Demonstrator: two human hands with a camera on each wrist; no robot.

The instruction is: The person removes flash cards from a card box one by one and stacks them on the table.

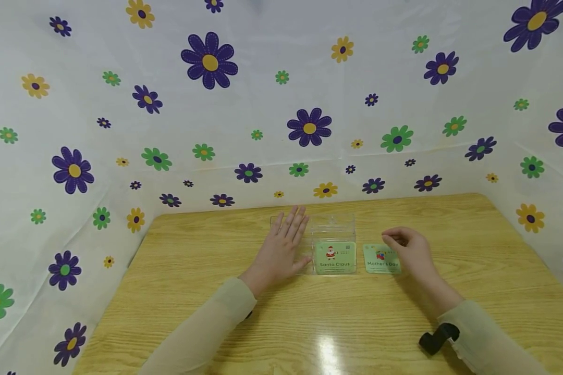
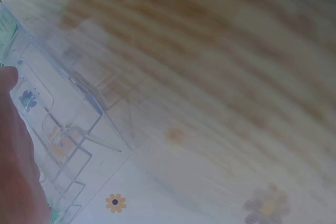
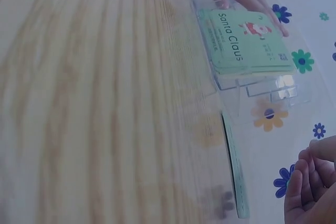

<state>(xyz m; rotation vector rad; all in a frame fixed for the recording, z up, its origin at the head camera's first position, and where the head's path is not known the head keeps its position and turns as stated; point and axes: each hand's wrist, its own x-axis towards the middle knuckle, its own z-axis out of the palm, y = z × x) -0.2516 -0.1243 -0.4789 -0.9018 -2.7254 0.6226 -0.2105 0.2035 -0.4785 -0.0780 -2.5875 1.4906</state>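
With 12 o'clock taken as straight away from the person, the relation judged to count most for a reach is that between the right hand (image 1: 413,255) and the Mother's Day card (image 1: 380,260). In the head view the card is found at 6 o'clock from the right fingertips and at about 9 o'clock from the back of that hand, by which its corner toward 2 o'clock is overlapped. It is laid flat on the tabletop (image 1: 192,255), its long axis set from 9 to 3 o'clock. In the right wrist view it is seen almost edge-on, apart from the fingertips; whether one card or a thin stack is shown cannot be told. The right grip is narrow, the thumb brought to the fingers, and nothing is seen in it. The card is nearer to this hand than to the left hand (image 1: 282,250), which is placed at 9 o'clock, over that side of the clear holder (image 1: 333,229), its fingers straight, its thumb set apart and nothing clasped. Between the left hand and the Mother's Day card, the Santa Claus card (image 1: 335,259) is borne in the holder, its long axis also set from 9 to 3 o'clock, with a narrow gap left beside the holder toward 3 o'clock.
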